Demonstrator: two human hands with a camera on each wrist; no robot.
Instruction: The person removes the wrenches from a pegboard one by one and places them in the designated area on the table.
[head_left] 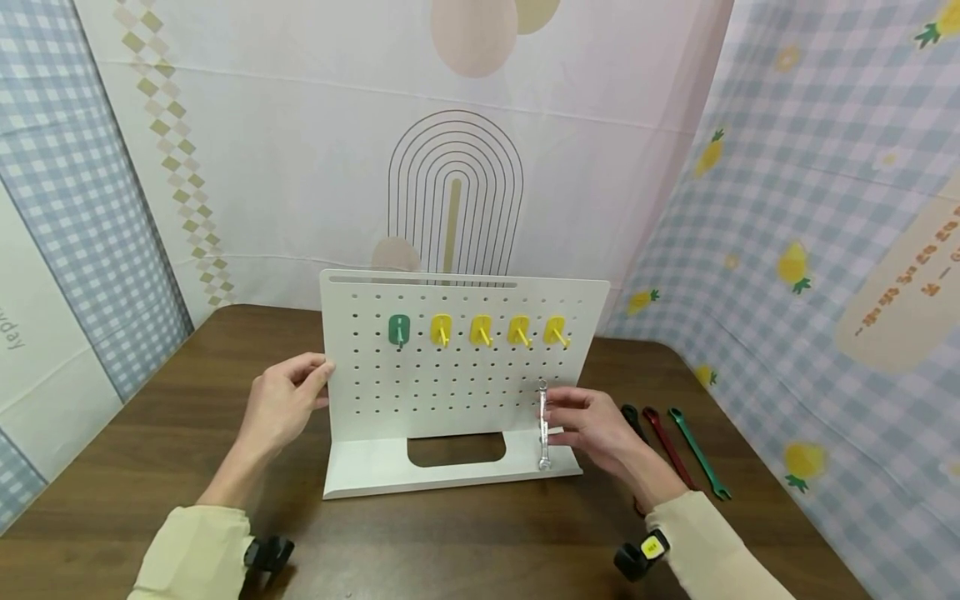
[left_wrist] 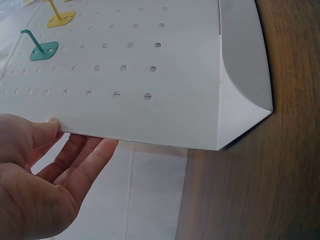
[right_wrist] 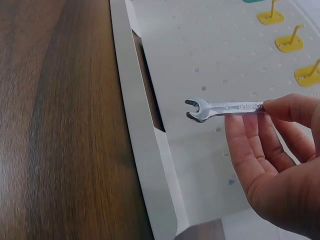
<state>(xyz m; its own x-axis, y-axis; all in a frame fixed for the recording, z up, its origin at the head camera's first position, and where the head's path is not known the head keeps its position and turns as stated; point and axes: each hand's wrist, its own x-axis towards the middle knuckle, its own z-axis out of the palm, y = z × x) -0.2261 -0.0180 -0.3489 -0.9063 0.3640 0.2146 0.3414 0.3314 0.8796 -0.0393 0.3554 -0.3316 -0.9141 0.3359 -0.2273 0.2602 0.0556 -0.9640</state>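
Note:
A white pegboard stand (head_left: 450, 423) stands upright on the table. My left hand (head_left: 281, 402) holds its left edge, thumb on the front face and fingers at the edge, as the left wrist view shows. With thumb and fingers, my right hand (head_left: 592, 423) pinches a silver wrench (right_wrist: 230, 108). The wrench hangs upright before the board's lower right part, its open-jaw end down near the base. Across the board's upper part runs a row of hooks: one green hook (head_left: 399, 331) at the left, then several yellow hooks (head_left: 481, 331). Nothing hangs on them.
Right of the board, a black wrench (head_left: 632, 418), a red wrench (head_left: 670, 448) and a green wrench (head_left: 701, 457) lie on the brown table (head_left: 450, 550), partly behind my right forearm. A patterned cloth (head_left: 300, 183) hangs behind the table, and a checked cloth (head_left: 750, 275) at the right.

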